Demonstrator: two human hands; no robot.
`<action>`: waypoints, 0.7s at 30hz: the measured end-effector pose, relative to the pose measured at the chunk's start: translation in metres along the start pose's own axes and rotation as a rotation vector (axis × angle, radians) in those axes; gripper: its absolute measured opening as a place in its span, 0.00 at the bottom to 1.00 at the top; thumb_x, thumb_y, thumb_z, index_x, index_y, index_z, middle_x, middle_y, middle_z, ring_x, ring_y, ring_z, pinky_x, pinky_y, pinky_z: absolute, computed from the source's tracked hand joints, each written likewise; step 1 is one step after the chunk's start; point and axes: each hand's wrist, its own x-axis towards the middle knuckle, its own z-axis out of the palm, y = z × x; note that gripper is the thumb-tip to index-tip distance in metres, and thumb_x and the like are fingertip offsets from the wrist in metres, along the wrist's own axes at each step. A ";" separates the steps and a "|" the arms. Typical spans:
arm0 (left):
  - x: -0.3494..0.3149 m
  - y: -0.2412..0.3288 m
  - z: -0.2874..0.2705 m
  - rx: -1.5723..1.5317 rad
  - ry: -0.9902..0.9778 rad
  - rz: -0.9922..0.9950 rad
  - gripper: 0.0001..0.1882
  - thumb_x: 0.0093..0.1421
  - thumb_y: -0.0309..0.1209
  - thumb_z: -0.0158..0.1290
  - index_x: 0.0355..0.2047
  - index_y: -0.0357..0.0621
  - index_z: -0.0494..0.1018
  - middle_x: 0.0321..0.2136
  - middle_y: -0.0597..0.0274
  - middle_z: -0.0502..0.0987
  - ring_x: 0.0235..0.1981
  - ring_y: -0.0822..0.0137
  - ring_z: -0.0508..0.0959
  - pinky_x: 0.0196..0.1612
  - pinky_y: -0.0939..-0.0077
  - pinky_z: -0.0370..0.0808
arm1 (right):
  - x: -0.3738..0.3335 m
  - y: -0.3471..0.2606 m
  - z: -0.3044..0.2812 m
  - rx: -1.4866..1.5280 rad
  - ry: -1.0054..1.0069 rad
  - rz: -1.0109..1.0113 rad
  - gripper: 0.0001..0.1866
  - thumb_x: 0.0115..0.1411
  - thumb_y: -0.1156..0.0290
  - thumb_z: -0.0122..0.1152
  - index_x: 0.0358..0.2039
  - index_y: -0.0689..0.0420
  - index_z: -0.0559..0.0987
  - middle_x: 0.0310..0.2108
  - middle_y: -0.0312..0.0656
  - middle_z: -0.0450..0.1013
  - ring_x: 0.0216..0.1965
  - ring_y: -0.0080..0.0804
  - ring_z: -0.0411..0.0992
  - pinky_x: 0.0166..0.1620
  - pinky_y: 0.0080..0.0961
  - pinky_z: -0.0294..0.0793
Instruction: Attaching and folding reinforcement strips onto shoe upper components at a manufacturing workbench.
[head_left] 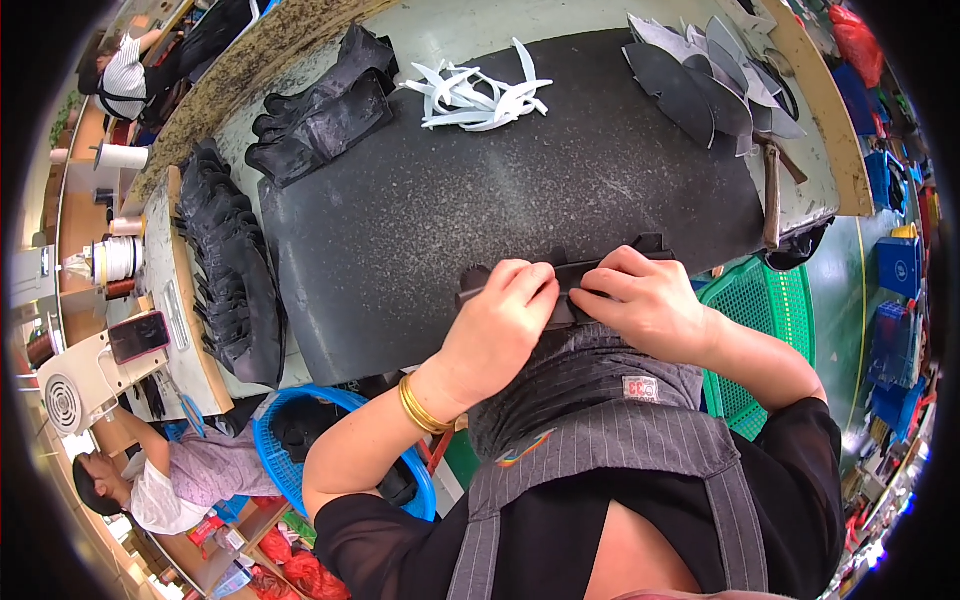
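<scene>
Both my hands press on a flat black cut piece (580, 272) lying at the near edge of a dark speckled work mat (480, 190). My left hand (500, 320), with gold bangles at the wrist, pinches the piece's left part. My right hand (640, 300) holds its right part, fingers flat on top. The piece's notched ends stick out on both sides of my hands.
Stacks of black pieces (225, 270) lie along the mat's left, more black pieces (320, 110) at the back left, white strips (480, 95) at the back, grey pieces (700, 80) at the back right. A blue basket (290, 440) and green basket (770, 310) stand below. Another person (170, 480) sits at lower left.
</scene>
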 end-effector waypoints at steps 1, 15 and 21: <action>-0.001 -0.002 0.001 -0.091 0.007 -0.046 0.18 0.46 0.17 0.59 0.41 0.36 0.79 0.43 0.59 0.78 0.46 0.56 0.76 0.50 0.65 0.77 | -0.001 0.001 0.003 0.034 0.036 0.011 0.18 0.44 0.68 0.62 0.39 0.54 0.81 0.36 0.30 0.73 0.41 0.31 0.72 0.32 0.26 0.80; 0.003 -0.002 -0.011 -0.206 -0.166 -0.053 0.17 0.47 0.33 0.68 0.39 0.45 0.80 0.44 0.67 0.79 0.47 0.56 0.74 0.51 0.65 0.76 | -0.001 0.002 0.001 0.044 -0.006 -0.037 0.18 0.40 0.69 0.63 0.36 0.56 0.83 0.35 0.32 0.76 0.41 0.30 0.75 0.29 0.24 0.80; 0.000 0.018 0.001 0.221 -0.077 0.167 0.13 0.52 0.28 0.58 0.36 0.33 0.80 0.40 0.54 0.80 0.51 0.52 0.79 0.52 0.61 0.81 | -0.012 -0.011 0.008 -0.105 0.002 -0.100 0.17 0.43 0.67 0.62 0.36 0.59 0.81 0.36 0.36 0.73 0.42 0.34 0.73 0.41 0.29 0.81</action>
